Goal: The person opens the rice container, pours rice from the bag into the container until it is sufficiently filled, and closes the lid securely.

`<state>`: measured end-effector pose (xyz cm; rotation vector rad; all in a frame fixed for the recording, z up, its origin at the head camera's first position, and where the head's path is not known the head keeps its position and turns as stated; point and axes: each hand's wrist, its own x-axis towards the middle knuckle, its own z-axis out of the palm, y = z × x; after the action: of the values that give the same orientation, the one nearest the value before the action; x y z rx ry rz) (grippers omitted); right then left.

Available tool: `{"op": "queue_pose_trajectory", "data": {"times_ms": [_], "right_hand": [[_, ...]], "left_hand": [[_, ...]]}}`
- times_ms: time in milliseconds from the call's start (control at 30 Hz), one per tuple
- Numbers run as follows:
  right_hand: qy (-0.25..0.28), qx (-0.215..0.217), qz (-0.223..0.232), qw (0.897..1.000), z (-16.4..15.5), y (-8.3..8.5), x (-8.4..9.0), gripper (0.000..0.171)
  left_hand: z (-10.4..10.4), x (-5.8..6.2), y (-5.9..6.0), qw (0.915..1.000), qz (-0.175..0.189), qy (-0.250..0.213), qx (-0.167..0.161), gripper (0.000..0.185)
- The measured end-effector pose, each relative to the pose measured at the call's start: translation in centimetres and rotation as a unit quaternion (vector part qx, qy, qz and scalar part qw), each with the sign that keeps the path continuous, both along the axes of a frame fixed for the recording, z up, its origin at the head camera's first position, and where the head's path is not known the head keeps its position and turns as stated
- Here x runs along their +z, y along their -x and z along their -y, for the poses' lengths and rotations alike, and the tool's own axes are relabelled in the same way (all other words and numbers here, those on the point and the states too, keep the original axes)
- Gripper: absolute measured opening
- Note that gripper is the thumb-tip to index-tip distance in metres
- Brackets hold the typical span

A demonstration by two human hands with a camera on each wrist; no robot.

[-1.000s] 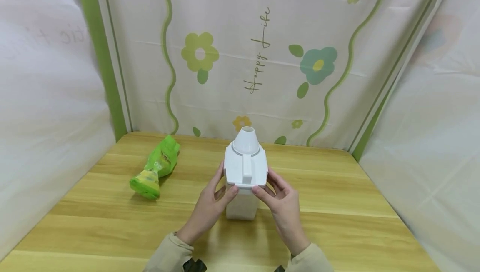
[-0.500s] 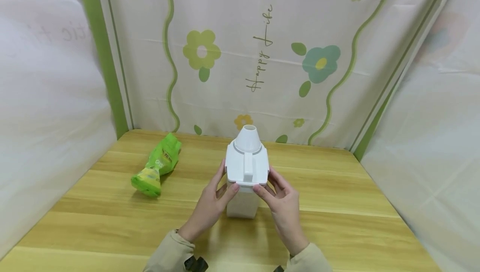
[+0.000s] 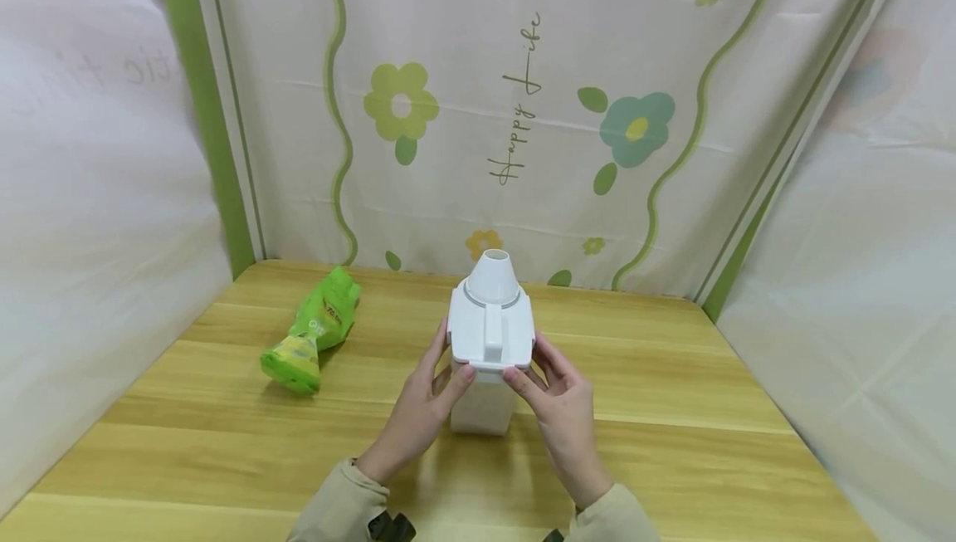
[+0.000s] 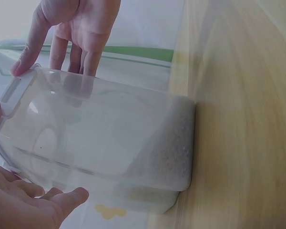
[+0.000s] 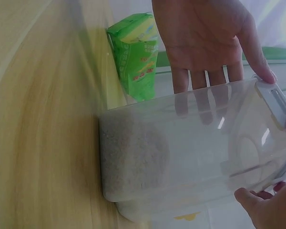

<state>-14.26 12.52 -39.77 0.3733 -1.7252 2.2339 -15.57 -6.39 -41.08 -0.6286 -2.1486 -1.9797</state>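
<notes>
A clear plastic container [image 3: 481, 405] with white grains at its bottom stands upright at the table's middle. It carries a white lid [image 3: 489, 334] with a cone-shaped spout [image 3: 493, 276]. My left hand [image 3: 418, 417] lies against the container's left side, thumb on the lid's near left corner. My right hand [image 3: 563, 413] mirrors it at the near right corner. The left wrist view shows the container [image 4: 100, 138], the right hand [image 4: 76, 28] with straight fingers on its far wall, and the left hand [image 4: 24, 210]. The right wrist view shows the left hand [image 5: 205, 38] flat on the container [image 5: 195, 148].
A green packet [image 3: 309, 330] lies on its side left of the container, also seen as the green packet [image 5: 136, 57] in the right wrist view. The wooden table [image 3: 672, 376] is walled by floral and white curtains at the back and both sides.
Both hands and the container stay where they were. Only the head view shifts very slightly.
</notes>
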Motion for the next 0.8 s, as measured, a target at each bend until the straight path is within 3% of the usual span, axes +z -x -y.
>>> {"op": "queue_pose_trajectory", "data": {"times_ms": [800], "right_hand": [[-0.008,-0.020,0.001,1.000,0.13,0.48,-0.25,0.063]], "left_hand": [[-0.43,-0.01,0.25,1.0000,0.002,-0.005,-0.004,0.075]]}}
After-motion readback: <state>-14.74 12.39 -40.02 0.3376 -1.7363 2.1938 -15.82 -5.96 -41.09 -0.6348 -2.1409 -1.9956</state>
